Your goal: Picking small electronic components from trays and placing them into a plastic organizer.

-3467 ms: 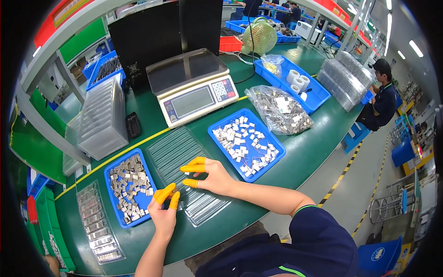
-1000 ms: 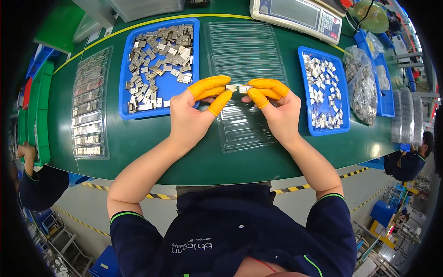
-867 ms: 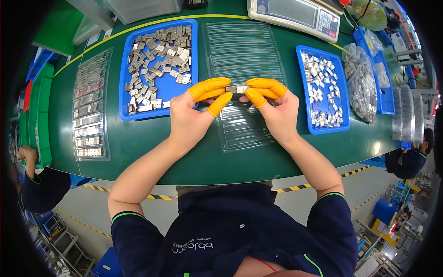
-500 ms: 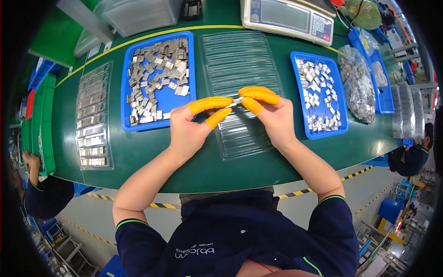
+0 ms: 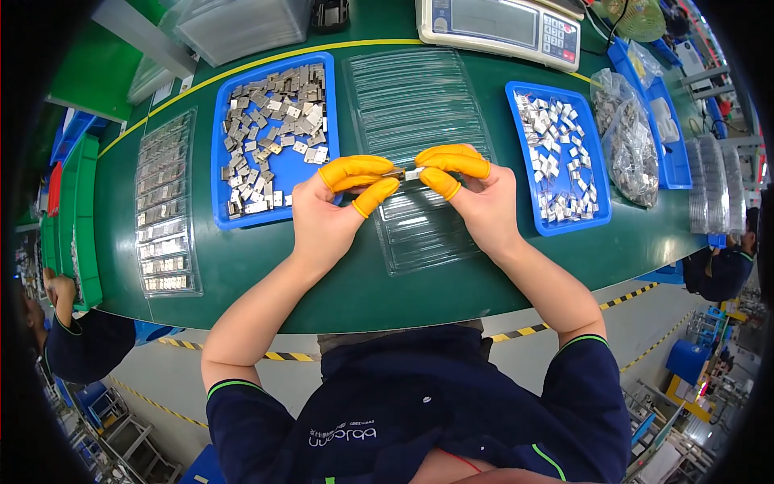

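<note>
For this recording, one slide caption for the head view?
Left hand and right hand pinch small metal pieces together above a clear ribbed plastic tray.

The clear plastic tray (image 5: 419, 153) at the centre is thin, ribbed and glossy. Just left of it, a smooth blue plastic bin (image 5: 274, 145) holds dull grey metal pieces (image 5: 274, 121); just right of it, another blue plastic bin (image 5: 556, 157) holds brighter, shinier metal pieces (image 5: 552, 153). Above the tray's near half, the left hand (image 5: 326, 218) and right hand (image 5: 476, 206) wear matt orange rubber finger cots (image 5: 355, 171) and pinch a small shiny metal part (image 5: 405, 173). The bench top (image 5: 242, 266) under the tray is matt green.
</note>
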Action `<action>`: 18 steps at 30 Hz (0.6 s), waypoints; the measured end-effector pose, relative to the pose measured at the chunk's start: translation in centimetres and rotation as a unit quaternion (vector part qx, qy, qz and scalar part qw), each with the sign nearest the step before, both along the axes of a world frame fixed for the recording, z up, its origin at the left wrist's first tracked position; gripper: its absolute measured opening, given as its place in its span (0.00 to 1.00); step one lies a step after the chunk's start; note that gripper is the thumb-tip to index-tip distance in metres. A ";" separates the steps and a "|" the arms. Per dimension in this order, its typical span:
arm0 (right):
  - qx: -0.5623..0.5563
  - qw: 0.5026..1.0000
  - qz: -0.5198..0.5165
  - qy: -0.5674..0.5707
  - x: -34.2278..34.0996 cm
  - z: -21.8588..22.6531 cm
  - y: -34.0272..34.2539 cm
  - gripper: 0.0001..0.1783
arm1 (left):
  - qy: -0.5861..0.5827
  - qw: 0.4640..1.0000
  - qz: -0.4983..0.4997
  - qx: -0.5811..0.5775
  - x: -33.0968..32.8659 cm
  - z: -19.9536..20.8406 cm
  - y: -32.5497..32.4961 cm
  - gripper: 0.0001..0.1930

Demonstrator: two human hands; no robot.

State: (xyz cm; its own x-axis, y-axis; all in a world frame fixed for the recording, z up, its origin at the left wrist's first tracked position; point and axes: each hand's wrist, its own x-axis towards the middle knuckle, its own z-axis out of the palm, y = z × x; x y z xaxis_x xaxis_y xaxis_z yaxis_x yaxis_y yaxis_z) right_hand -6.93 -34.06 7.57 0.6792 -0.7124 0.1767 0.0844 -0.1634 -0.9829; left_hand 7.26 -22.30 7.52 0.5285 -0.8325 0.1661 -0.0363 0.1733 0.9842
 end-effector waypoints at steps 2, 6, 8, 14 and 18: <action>-0.035 0.999 0.021 0.009 0.0 0.0 0.0 0.07 | -0.040 0.999 -0.006 0.014 0.0 -0.1 0.2 0.11; -0.031 0.999 0.022 0.004 0.0 0.2 0.4 0.07 | -0.075 0.997 -0.008 0.020 0.0 0.0 0.3 0.11; 0.041 0.999 0.006 -0.008 0.1 0.4 0.4 0.07 | -0.057 0.998 -0.006 0.013 0.0 -0.1 0.2 0.11; 0.018 1.000 0.007 -0.007 0.0 0.1 0.3 0.07 | -0.080 0.997 0.002 0.021 -0.1 -0.2 0.3 0.11; -0.077 0.997 0.018 0.006 0.0 0.2 0.1 0.07 | -0.077 0.997 0.000 0.025 -0.1 -0.1 0.4 0.11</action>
State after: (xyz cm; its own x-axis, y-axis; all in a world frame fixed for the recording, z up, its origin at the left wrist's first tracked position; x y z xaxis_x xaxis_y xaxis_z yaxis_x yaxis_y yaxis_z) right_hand -6.95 -33.97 7.82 0.7066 -0.6525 0.2740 0.0812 -0.3099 -0.9473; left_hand 7.15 -21.95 7.39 0.4993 -0.8423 0.2029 -0.1875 0.1236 0.9745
